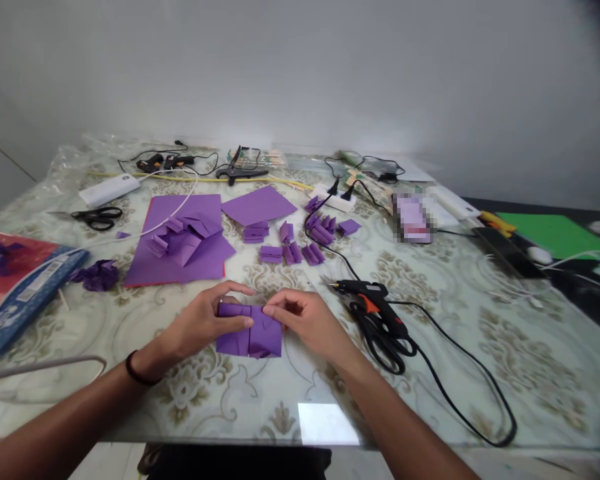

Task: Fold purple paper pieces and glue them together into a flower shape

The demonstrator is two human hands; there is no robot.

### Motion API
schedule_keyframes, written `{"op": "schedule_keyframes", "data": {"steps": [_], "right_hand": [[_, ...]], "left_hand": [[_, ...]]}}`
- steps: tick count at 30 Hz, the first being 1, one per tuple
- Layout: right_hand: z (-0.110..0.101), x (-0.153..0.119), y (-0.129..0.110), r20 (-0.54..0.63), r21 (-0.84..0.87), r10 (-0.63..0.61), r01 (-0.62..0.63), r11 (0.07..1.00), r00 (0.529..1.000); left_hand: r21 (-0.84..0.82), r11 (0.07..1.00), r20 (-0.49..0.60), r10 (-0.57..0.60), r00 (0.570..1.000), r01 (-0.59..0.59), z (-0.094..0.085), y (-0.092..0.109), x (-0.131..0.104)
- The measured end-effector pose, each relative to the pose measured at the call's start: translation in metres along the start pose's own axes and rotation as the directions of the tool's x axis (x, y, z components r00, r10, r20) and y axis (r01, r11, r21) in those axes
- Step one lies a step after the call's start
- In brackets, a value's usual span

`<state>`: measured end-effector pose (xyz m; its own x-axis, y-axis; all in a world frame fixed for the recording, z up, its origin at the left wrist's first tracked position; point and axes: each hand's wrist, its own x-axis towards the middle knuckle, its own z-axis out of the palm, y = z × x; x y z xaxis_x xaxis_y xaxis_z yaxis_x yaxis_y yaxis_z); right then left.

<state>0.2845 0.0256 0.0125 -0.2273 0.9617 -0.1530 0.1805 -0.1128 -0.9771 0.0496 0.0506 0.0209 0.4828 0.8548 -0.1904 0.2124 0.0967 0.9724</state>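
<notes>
Folded purple paper: we see the piece [266, 337] at the middle of the near part of the bench [460, 300], between both hands, a seam running down it; whether it touches the cloth we cannot tell.
Left grip: our left hand [205, 321] pinches the paper's left part, thumb on top, index finger raised, other fingers partly hidden behind the far edge.
Right grip: our right hand [303, 317] pinches the paper near its far right corner, thumb and index finger close together.
Right of the hands: we have a black glue gun [384, 308] with an orange trigger, lying across black-handled scissors [365, 325].
Beyond the hands: we see small folded purple pieces [257, 233] in a loose cluster, just beside a stack of purple sheets [145, 257].
Left side: crumpled purple paper [97, 275] lies near a second pair of scissors [103, 217].
</notes>
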Motion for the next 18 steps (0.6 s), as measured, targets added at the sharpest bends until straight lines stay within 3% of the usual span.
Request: {"op": "schedule_keyframes", "data": {"steps": [3, 6, 8, 11, 14, 18], "right_hand": [[-0.006, -0.006, -0.008, -0.037, -0.147, -0.084, 0.078, 0.986, 0.996], [-0.036, -0.023, -0.006, -0.244, -0.428, -0.232, 0.110, 0.897, 0.942], [-0.067, -0.039, 0.006, -0.436, -0.576, -0.298, -0.009, 0.818, 0.849], [-0.113, -0.063, 0.034, -0.628, -0.655, -0.290, -0.289, 0.698, 0.723], [-0.141, -0.077, 0.055, -0.675, -0.594, -0.109, -0.451, 0.666, 0.729], [-0.150, -0.076, 0.060, -0.624, -0.506, 0.042, -0.444, 0.739, 0.780]], "left_hand": [[0.147, 0.987, -0.035, 0.062, 0.997, -0.056, 0.000, -0.009, 0.001], [0.433, 0.878, -0.125, 0.281, 0.951, -0.203, -0.003, -0.015, 0.002], [0.595, 0.750, -0.097, 0.424, 0.901, -0.289, -0.005, -0.016, 0.003], [0.713, 0.600, 0.026, 0.494, 0.869, -0.363, -0.004, -0.017, 0.003], [0.758, 0.517, 0.111, 0.498, 0.860, -0.398, 0.004, -0.020, 0.004], [0.776, 0.481, 0.168, 0.465, 0.869, -0.408, 0.013, -0.024, 0.005]]}}
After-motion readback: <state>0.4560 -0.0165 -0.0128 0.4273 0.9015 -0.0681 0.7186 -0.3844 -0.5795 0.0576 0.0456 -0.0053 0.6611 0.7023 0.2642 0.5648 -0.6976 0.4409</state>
